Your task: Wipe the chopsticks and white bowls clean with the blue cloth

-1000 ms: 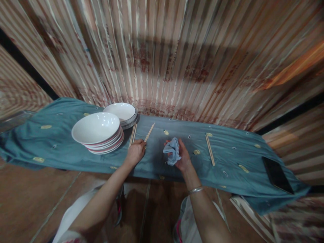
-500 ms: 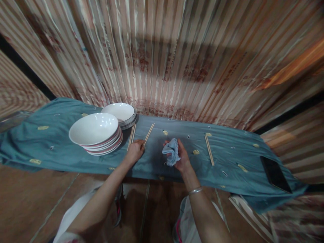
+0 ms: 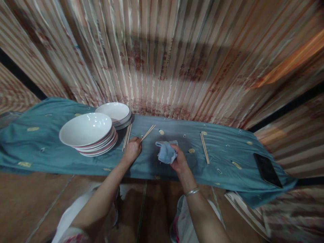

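Observation:
My left hand is closed around the near ends of a pair of wooden chopsticks, whose far ends point away to the right over the cloth. In my right hand is a light blue cloth, pinched between thumb and fingers and partly folded. Another pair of chopsticks lies just left of my left hand. To the right of my right hand lies a further pair on the tablecloth.
A teal tablecloth covers the long table. At the left stand a stack of large white bowls and, behind it, a stack of white plates. A black phone lies at the right end. A striped curtain hangs behind.
The chopsticks in my left hand have swung to a flatter angle. My right hand has turned the blue cloth, which looks flatter and more spread. The whole view has shifted slightly.

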### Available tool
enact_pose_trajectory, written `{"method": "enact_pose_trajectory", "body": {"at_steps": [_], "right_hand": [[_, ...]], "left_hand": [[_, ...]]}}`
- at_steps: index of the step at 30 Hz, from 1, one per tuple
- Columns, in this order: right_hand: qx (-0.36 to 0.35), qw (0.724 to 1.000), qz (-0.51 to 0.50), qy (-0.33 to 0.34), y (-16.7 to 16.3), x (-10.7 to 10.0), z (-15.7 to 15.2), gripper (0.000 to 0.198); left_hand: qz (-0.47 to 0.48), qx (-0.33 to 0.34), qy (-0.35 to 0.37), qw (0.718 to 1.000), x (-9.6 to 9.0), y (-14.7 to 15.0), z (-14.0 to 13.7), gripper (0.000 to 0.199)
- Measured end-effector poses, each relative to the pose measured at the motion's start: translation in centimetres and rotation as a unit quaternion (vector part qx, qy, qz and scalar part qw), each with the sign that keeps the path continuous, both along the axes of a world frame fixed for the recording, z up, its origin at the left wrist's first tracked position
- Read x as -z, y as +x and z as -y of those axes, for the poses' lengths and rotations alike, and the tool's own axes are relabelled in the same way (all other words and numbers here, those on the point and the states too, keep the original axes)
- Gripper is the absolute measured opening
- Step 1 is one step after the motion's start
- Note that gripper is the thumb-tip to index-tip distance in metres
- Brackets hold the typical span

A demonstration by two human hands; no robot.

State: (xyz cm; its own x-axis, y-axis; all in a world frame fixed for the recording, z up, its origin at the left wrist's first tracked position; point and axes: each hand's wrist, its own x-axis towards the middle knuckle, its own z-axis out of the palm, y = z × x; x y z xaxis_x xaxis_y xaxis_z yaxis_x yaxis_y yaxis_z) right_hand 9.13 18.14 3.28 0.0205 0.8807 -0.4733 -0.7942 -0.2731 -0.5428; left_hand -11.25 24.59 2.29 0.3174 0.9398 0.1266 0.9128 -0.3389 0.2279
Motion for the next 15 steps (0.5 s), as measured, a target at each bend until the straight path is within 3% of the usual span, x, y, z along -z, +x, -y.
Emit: {"method": "enact_pose_trajectory", "body": {"at_steps": [8, 10, 11, 12, 15], "right_hand": [[0.035, 0.998, 0.047, -0.014, -0.6, 0.7, -0.2, 0.004], [0.047, 0.997, 0.062, -0.023, -0.9, 0.6, -0.2, 0.006], [0.051, 0.995, 0.076, -0.024, -1.0, 0.6, -0.1, 0.007], [0.053, 0.994, 0.095, -0.024, -1.1, 0.7, -0.1, 0.007], [0.065, 0.984, 0.165, -0.029, -1.2, 1.3, -0.2, 0.013]], "left_hand": [[0.089, -0.030, -0.035, 0.995, 0.5, -1.1, -0.8, 0.024], [0.164, -0.038, -0.067, 0.983, 0.6, -1.1, -0.8, 0.024], [0.239, -0.046, -0.099, 0.965, 0.5, -0.9, -0.7, 0.023], [0.335, -0.061, -0.142, 0.929, 0.3, -0.5, -0.4, 0.023], [0.577, -0.091, -0.249, 0.773, -0.7, 1.2, 0.8, 0.028]]}}
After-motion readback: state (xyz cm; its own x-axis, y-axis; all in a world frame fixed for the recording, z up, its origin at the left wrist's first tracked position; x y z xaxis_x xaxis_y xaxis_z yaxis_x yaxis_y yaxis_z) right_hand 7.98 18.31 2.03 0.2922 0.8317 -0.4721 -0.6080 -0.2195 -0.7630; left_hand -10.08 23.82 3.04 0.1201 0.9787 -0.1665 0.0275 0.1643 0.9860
